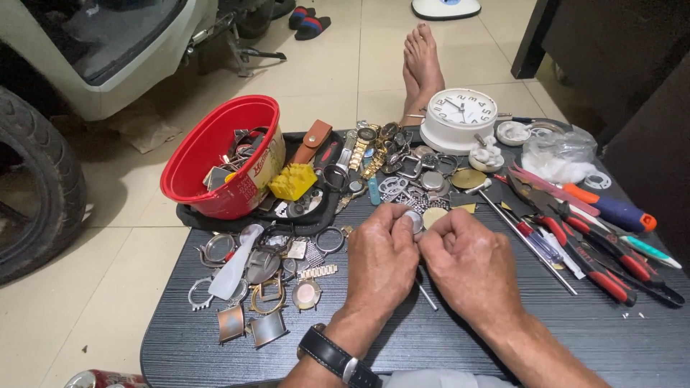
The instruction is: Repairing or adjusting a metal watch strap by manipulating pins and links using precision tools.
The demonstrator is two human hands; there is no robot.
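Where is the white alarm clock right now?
The white alarm clock stands at the table's far edge, right of centre, just behind the heap of watch parts.

Head camera — looking down, close over table [503, 330].

Bowl [215, 154] left, clock [460, 118] behind hands [424, 251], tools [596, 237] right — perhaps pliers — on table [503, 338].

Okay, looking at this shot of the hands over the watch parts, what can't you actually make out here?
Head view only:
- Round metal part: mostly hidden between the fingers of the left hand and right hand; its kind is unclear.
- Red bowl: its contents are too jumbled and small to sort.
- Tyre: cut off by the left edge.
- Can: cut off by the bottom edge.
- Clock: hands too small to read.
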